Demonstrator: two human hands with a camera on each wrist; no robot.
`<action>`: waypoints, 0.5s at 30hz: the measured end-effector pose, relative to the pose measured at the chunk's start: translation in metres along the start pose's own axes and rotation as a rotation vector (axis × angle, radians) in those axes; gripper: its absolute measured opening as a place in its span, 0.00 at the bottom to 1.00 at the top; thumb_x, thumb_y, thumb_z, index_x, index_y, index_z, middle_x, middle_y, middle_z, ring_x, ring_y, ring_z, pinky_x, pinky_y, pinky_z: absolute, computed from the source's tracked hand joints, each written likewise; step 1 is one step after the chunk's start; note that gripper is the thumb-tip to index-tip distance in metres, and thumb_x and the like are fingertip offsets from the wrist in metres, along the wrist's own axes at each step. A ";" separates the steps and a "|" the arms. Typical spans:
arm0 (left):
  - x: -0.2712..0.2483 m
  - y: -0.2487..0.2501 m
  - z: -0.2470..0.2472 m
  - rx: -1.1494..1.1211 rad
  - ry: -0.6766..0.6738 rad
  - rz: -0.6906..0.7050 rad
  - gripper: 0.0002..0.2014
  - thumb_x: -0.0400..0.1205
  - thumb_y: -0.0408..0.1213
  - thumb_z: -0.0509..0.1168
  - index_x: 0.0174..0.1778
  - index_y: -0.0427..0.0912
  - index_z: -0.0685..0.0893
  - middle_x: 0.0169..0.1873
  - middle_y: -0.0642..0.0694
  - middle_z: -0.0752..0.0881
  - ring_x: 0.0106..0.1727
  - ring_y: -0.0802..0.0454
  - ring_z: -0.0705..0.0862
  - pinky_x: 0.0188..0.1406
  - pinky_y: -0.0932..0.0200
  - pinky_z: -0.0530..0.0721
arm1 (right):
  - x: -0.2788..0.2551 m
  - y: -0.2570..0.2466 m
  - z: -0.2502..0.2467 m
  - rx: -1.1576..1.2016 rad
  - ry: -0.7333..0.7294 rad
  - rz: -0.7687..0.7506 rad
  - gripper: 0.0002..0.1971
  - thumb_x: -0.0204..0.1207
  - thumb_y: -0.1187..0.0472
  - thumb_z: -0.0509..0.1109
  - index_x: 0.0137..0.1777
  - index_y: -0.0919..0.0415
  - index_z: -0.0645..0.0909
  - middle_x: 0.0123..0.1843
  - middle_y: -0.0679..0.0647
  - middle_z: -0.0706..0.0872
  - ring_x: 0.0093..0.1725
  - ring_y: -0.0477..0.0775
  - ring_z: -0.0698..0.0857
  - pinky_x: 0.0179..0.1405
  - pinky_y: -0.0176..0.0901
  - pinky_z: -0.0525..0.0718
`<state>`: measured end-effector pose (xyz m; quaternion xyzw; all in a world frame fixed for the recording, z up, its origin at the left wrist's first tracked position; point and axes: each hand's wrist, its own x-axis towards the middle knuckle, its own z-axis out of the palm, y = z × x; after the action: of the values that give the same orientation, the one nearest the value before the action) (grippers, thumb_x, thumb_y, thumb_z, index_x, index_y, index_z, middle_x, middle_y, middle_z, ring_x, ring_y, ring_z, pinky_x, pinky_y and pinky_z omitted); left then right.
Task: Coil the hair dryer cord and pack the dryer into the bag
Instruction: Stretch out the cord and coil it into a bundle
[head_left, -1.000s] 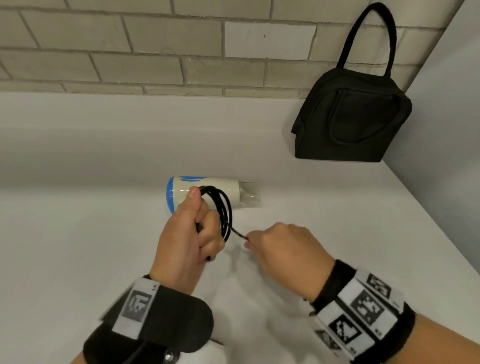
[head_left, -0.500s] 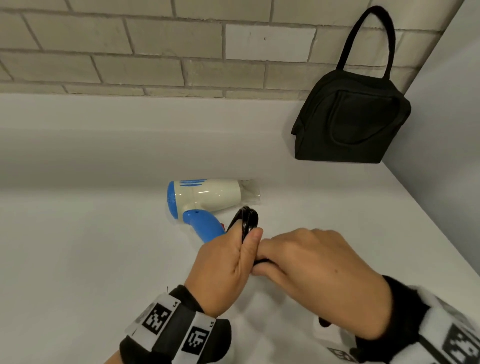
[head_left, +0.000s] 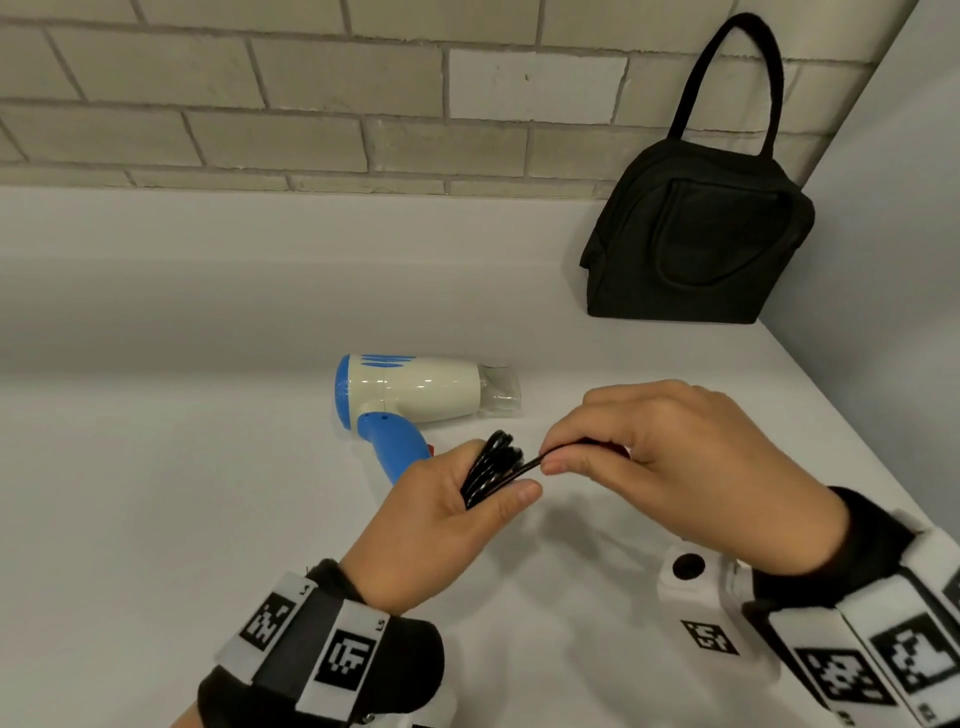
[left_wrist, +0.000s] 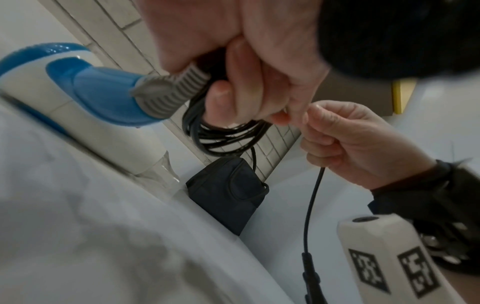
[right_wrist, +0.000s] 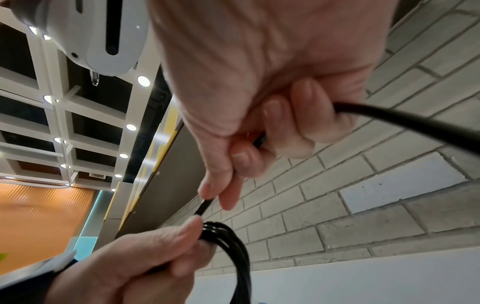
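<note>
A white and blue hair dryer (head_left: 410, 389) lies on its side on the white counter (head_left: 156, 519), nozzle to the right. Its black cord (head_left: 491, 467) is bundled into loops, and my left hand (head_left: 441, 514) grips that bundle just in front of the blue handle (left_wrist: 103, 96). My right hand (head_left: 670, 467) pinches the free stretch of cord (right_wrist: 205, 205) close to the bundle; the rest trails down past it to the plug (left_wrist: 310, 275). The black bag (head_left: 696, 234) stands upright at the back right corner, closed as far as I can see.
A brick wall (head_left: 311, 104) runs behind a white ledge at the back. A grey side wall (head_left: 893, 260) bounds the counter on the right, next to the bag. Both wrists carry marker-tagged bands with cameras.
The left hand has come down from in front of the dryer, with the loops now bunched flat. The right hand closed on the bundle, then drew right, pulling the free cord taut.
</note>
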<state>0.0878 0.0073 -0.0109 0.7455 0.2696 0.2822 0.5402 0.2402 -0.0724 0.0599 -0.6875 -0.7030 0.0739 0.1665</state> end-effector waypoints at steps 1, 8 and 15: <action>0.000 0.001 -0.001 -0.009 -0.002 -0.017 0.15 0.66 0.53 0.64 0.32 0.42 0.79 0.16 0.59 0.75 0.19 0.65 0.71 0.22 0.75 0.70 | 0.001 0.002 0.000 0.016 0.042 0.003 0.18 0.67 0.35 0.52 0.47 0.38 0.79 0.32 0.34 0.80 0.37 0.39 0.78 0.31 0.40 0.78; 0.005 -0.007 -0.016 -0.444 -0.097 -0.144 0.14 0.62 0.49 0.69 0.14 0.50 0.75 0.06 0.55 0.66 0.10 0.62 0.61 0.13 0.71 0.64 | 0.024 0.009 0.021 0.112 -0.166 -0.116 0.31 0.63 0.40 0.73 0.67 0.39 0.70 0.55 0.35 0.75 0.49 0.37 0.78 0.45 0.36 0.78; 0.007 -0.015 -0.030 -0.749 -0.235 -0.176 0.26 0.62 0.54 0.76 0.22 0.34 0.75 0.06 0.59 0.62 0.07 0.63 0.59 0.14 0.71 0.69 | 0.045 0.000 0.055 0.886 -0.233 -0.001 0.11 0.76 0.68 0.63 0.45 0.49 0.77 0.33 0.49 0.82 0.30 0.36 0.81 0.33 0.33 0.78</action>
<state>0.0702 0.0356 -0.0163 0.4984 0.1475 0.2264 0.8238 0.2218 -0.0215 0.0147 -0.5369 -0.6181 0.4440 0.3641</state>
